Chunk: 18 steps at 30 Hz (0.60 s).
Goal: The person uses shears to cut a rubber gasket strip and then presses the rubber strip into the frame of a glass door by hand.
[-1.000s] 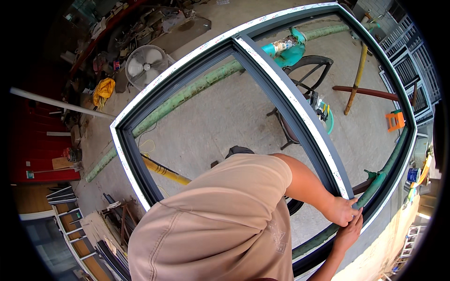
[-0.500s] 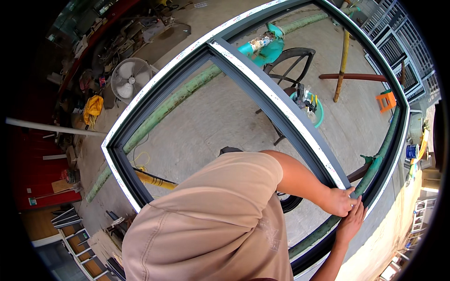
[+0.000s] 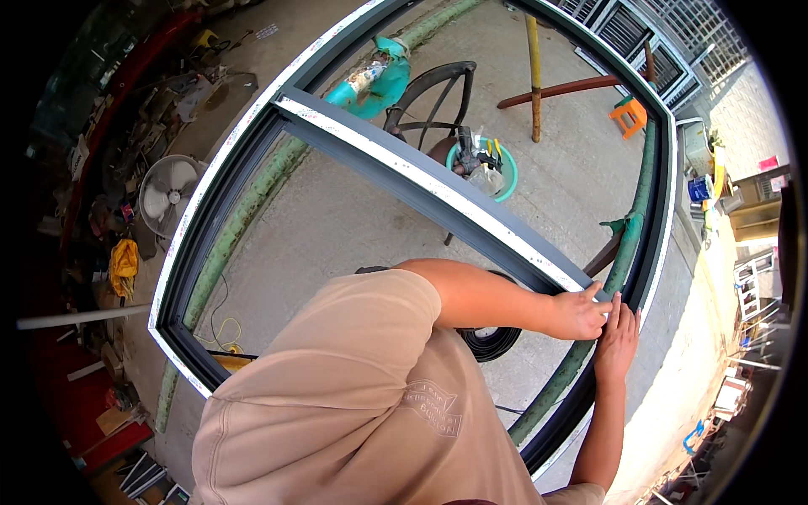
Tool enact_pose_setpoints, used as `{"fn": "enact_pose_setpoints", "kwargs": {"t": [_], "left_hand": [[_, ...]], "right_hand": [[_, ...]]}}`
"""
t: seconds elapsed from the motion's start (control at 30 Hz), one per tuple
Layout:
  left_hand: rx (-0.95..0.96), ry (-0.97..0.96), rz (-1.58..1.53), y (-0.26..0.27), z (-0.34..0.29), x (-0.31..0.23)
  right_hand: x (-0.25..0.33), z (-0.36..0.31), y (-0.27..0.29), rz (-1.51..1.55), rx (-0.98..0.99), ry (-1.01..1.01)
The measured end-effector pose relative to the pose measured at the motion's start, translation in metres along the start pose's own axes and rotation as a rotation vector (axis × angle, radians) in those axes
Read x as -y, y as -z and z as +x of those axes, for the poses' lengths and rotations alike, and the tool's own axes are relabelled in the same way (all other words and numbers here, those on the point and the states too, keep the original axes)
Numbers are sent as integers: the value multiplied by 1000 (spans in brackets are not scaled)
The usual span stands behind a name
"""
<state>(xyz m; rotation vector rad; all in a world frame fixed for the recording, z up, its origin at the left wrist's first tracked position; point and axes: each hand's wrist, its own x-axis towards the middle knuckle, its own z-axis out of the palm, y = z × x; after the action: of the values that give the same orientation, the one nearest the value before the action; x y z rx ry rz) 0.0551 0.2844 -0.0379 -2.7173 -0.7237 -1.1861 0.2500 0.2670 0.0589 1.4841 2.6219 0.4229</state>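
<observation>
A large window frame of dark grey profiles, with white speckled film on its faces, lies raised above the floor. Its crossbar runs from the far left side to the near right side. At the crossbar's right end, my left hand has its fingers curled over the bar. My right hand meets it there, fingers stretched out and lying on the frame's right side. The fingertips of both hands are close together. Whether a small piece sits between them cannot be made out.
Green pipes run under the frame. Below it are a teal basin with tools, a coiled black roll and a black curved stand. A fan stands left; an orange stool is far right.
The whole scene has shifted left and slightly up in view as my head turned. Both hands stay at the same joint of crossbar and frame, with little change in their fingers.
</observation>
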Motion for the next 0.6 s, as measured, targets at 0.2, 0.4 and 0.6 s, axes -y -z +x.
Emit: {"fn": "enact_pose_setpoints", "kwargs": {"t": [0.2,0.4,0.6], "left_hand": [[5,-37,-9,12,4,1],[61,-37,-6,36,3,9],[181,-52,-66,41,8,10]], "right_hand": [[-1,-12,-12,17,-62,-45],[1,-1,4,-39,-42,25],[-5,-9,-9,-64,-78,-28]]}}
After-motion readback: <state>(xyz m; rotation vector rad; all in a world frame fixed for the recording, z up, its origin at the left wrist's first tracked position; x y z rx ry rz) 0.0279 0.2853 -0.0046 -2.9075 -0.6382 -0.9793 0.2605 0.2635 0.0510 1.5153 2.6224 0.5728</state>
